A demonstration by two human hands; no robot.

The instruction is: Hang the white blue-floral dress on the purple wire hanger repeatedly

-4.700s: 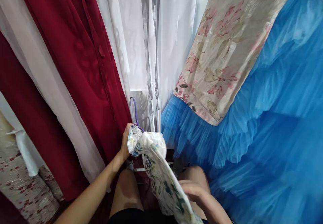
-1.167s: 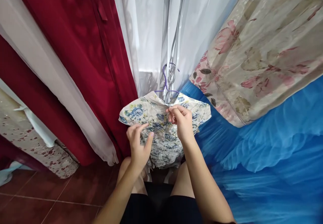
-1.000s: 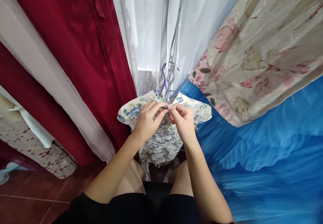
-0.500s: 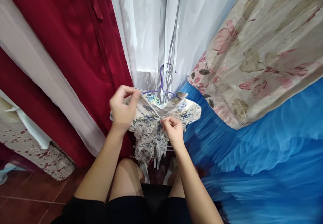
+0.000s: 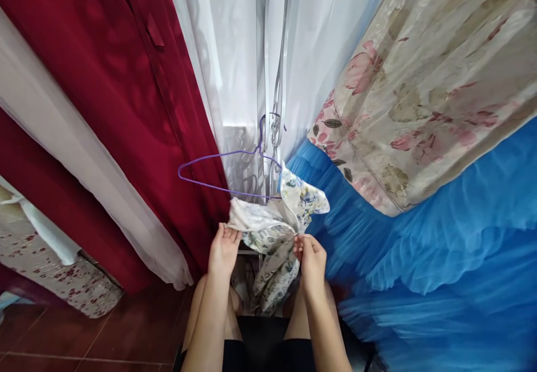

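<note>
A white garment with a blue and green floral print (image 5: 274, 274) hangs half off a purple wire hanger (image 5: 205, 186). One shoulder of it still drapes over the hanger's right arm, while the left arm is bare. At the garment's loose left edge, my left hand (image 5: 224, 249) is closed, pinching the cloth between thumb and fingers. My right hand (image 5: 311, 257) pinches the garment's front opening near the middle. The lower cloth hangs in folds between my knees. The hanger's hook is up against silvery chain-like links (image 5: 274, 130) in front of white fabric.
Dark red drapes (image 5: 138, 137) and a pale strip of cloth hang on the left. White curtains (image 5: 235, 42) are straight ahead. On the right hang a beige floral cloth (image 5: 415, 98) and blue ruffled tulle (image 5: 440, 260). Red floor tiles (image 5: 134, 327) show at lower left.
The garment's left shoulder has come off the hanger, baring its left arm. My left hand has moved down and right with the cloth; my right hand has moved slightly down and right.
</note>
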